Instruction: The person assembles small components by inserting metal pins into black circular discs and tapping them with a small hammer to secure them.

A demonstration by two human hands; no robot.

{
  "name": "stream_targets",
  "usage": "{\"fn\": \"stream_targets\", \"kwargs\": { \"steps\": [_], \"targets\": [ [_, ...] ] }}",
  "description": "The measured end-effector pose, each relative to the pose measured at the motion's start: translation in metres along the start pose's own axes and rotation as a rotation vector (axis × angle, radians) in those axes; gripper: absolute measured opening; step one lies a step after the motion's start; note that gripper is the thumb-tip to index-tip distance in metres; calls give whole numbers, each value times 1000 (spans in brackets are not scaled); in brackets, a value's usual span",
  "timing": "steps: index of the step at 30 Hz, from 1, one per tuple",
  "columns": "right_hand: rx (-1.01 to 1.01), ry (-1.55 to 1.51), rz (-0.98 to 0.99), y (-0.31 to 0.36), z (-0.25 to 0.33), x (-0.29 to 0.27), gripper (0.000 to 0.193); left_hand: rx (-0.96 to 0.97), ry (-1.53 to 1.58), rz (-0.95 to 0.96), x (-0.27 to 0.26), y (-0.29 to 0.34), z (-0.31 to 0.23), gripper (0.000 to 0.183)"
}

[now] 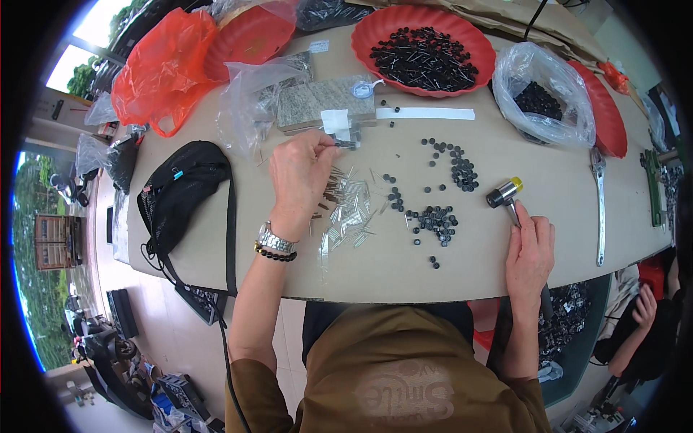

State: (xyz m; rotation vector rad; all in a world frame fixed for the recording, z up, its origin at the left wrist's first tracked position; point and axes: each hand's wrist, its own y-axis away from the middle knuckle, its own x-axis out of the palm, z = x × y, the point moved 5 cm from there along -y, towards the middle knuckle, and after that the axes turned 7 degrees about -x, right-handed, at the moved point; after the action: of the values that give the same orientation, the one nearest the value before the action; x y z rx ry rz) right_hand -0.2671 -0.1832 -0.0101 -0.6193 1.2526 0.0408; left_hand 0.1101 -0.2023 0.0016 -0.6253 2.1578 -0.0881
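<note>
My right hand (pixel 530 252) grips the handle of a small mallet (pixel 504 192) with a black and yellow head, held over the table's right half. My left hand (pixel 297 173) is closed in a pinch beside a grey block (pixel 317 105) with white paper on its near edge. A small dark piece shows at its fingertips, too small to make out. Just right of that hand lies a loose heap of thin silver pins (pixel 351 206). Small black caps (pixel 437 222) are scattered between the pins and the mallet, with another cluster of caps (pixel 463 175) farther back.
A red scalloped tray (pixel 361 45) of black-headed pins stands at the back. Right of it are a clear bag (pixel 577 119) of black parts and a wrench (pixel 599 209). A black bag (pixel 189 191) and red plastic bag (pixel 162 72) lie left. Another person's hand (pixel 644 310) shows far right.
</note>
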Motion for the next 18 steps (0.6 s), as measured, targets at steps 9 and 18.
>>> {"fn": "stream_targets", "kwargs": {
  "steps": [9, 18],
  "targets": [
    [14, -10, 12, 1, -1, 0, 46, -165, -11, 3, 6, -3, 3, 13],
    [10, 5, 7, 0, -1, 0, 46, -222, -45, -11, 5, -7, 0, 12]
  ]
}}
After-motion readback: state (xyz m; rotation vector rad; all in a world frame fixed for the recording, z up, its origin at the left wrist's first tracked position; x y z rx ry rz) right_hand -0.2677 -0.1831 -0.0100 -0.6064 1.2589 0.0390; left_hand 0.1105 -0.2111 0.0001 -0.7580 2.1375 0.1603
